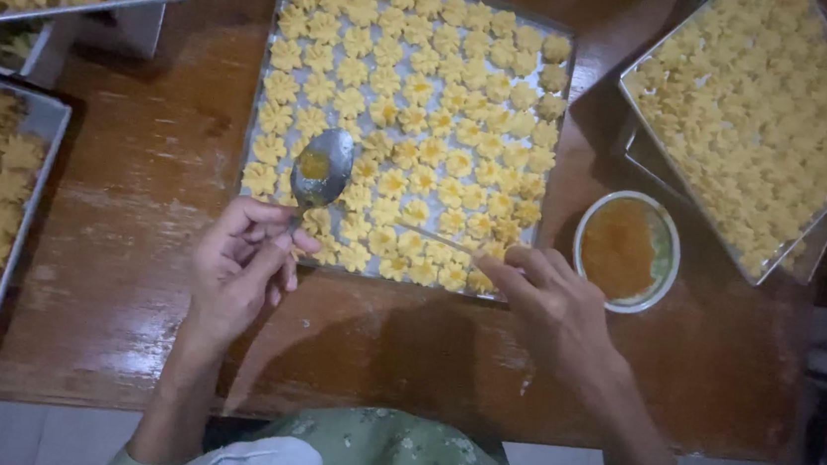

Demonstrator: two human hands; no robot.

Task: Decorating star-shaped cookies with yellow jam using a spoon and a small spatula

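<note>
Currently left hand point(236, 267) fingers pinch a metal spoon point(321, 168) by its handle; the bowl, holding a dab of orange filling, points to the counter's far edge, long axis near-to-far, slightly tilted. Right hand point(552, 300) fingers grip a thin stick point(443, 237), tip pointing left over the cookie tray point(550, 155) near edge. Best kept: spoon level, stick tip dabbing cookie centers lightly. Filling bowl point(666, 255) sits right of tray.

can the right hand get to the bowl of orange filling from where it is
Probably yes: the right hand, pinching a thin stick, sits just left of the bowl, with only bare wooden table between them.
</note>
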